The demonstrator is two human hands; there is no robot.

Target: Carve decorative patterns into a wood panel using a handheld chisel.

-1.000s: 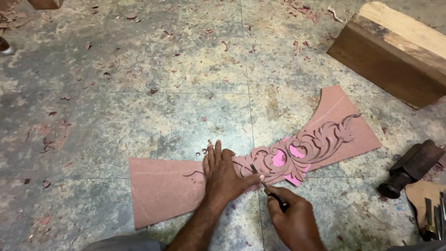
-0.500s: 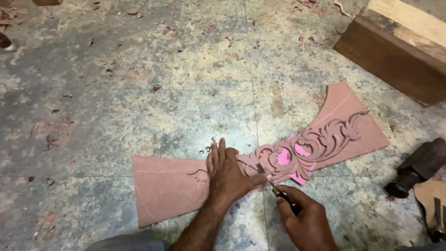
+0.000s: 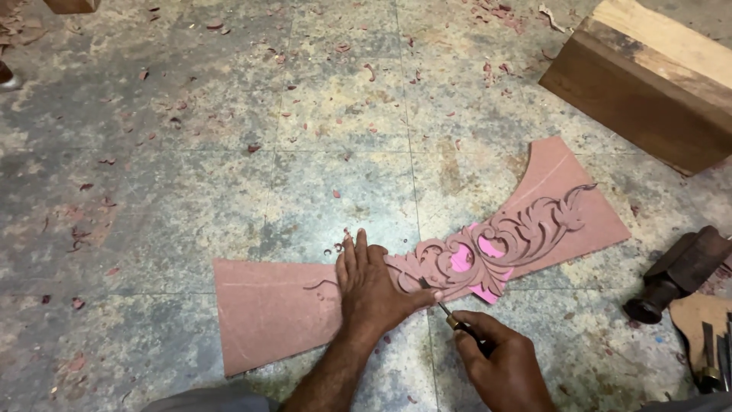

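Mottled grey-green stone floor (image 3: 229, 168), worn and stained, fills the head view and is strewn with small reddish shavings (image 3: 252, 148). On it lies the workpiece, a long reddish-brown board (image 3: 267, 313) cut in a bent, bow-like outline, running from lower left up toward the right. Its right half carries a pierced scrollwork of leaves and curls (image 3: 526, 233), and I see bright pink backing (image 3: 460, 261) showing through the openings near the middle. My left hand (image 3: 374, 286) lies flat on the board just left of the carved section, fingers extended and close together, the thumb stretched rightward along the lower edge; it presses down and grasps nothing. My right hand (image 3: 499, 358) sits just below the board's lower edge, over bare floor, curled tight around a slim carving tool (image 3: 446, 314) with a dark handle and a brass-coloured ferrule. The thin blade slants up and to the left, its tip meeting the board beside the left thumb, at the left end of the scrollwork. A heavy block of dark timber (image 3: 640, 99) with a pale upper face rests at upper right, well apart from the board. At the right edge stand a dark wooden mallet (image 3: 675, 275) lying on its side and, just below it, a tan leather tool roll (image 3: 698, 328) with several metal blades, only partly in view.
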